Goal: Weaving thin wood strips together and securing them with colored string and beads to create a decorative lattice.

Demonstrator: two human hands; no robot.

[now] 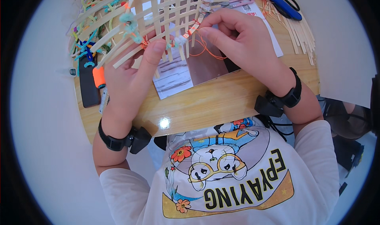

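Observation:
A lattice of woven bamboo strips [157, 17] is held up at the top of the head view, its loose strip ends fanning to the left. My left hand [132, 76] grips its lower edge, thumb in front and fingers behind the weave. Along the rim run fluffy turquoise yarn [128, 22] and orange thread wrapping [192, 29]. My right hand [241, 45] is closed in a pinch at the rim's right side, thumb against forefinger on the orange thread [204, 46]. A loose loop of that thread hangs below the fingertips.
Under the lattice lies a printed sheet [176, 82] on the wooden table [206, 102]. At left are coloured yarn scraps, a dark flat case [89, 84] and an orange thread spool [99, 77]. Blue-handled scissors [281, 3], pink scissors [241, 2] and bamboo strips [303, 37] lie right.

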